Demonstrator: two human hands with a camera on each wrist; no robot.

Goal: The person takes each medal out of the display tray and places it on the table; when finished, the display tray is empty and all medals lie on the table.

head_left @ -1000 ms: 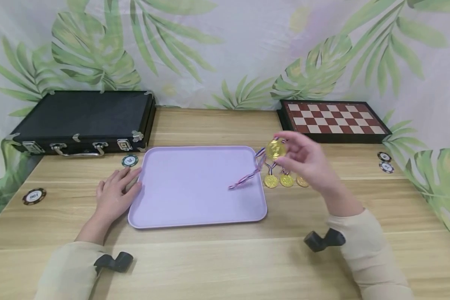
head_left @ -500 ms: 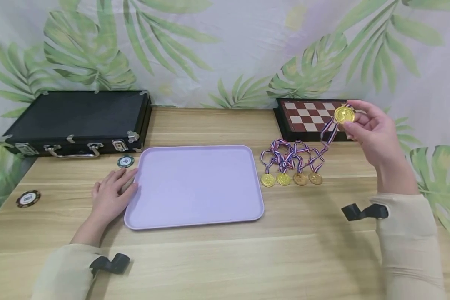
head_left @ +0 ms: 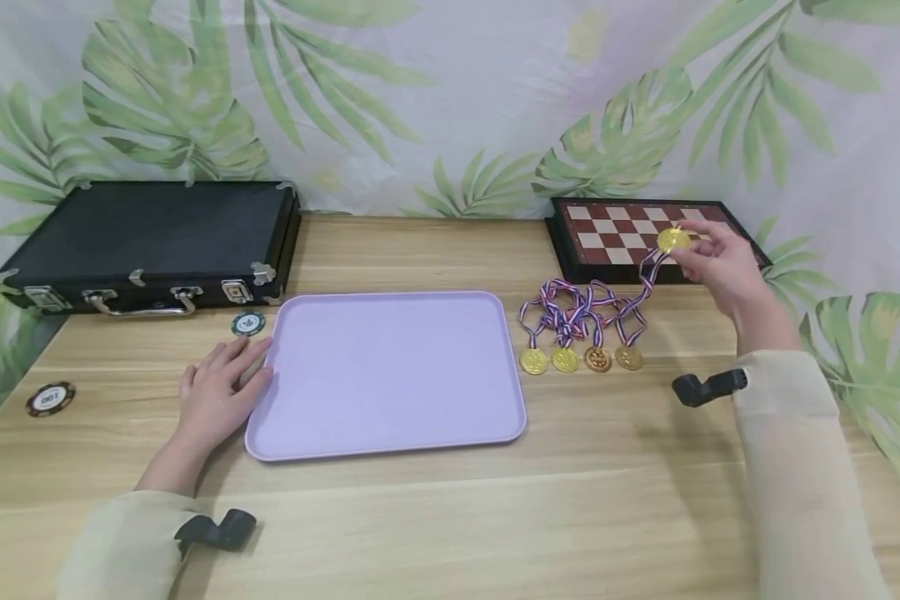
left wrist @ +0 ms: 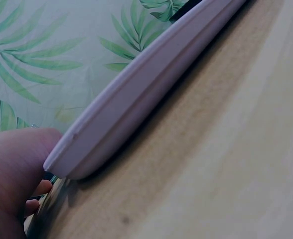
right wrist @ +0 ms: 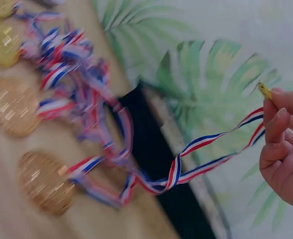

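My right hand [head_left: 729,271] pinches a gold medal [head_left: 673,241] between thumb and fingers, raised in front of the chessboard. From it a red, white and blue ribbon [right wrist: 206,144] trails down to a tangle of ribbons [head_left: 566,308] on the table. Two gold medals [head_left: 534,361] and two copper-coloured medals [head_left: 597,359] lie in a row there, right of the lilac tray [head_left: 386,375]. My left hand [head_left: 217,392] rests at the tray's left edge, its fingers loosely extended. In the left wrist view the hand [left wrist: 9,174] touches the tray's corner.
A black case [head_left: 150,237] stands at the back left, a folded chessboard [head_left: 622,229] at the back right. One green poker chip [head_left: 248,323] lies by the tray, a black one [head_left: 51,399] farther left. Leaf-patterned cloth [head_left: 480,100] hangs behind the wooden table [head_left: 435,517].
The right hand has carried the gold medal from above the tray's right side out to the right, then slightly back left and lower. Its ribbon has left the tray. The left hand stays put.
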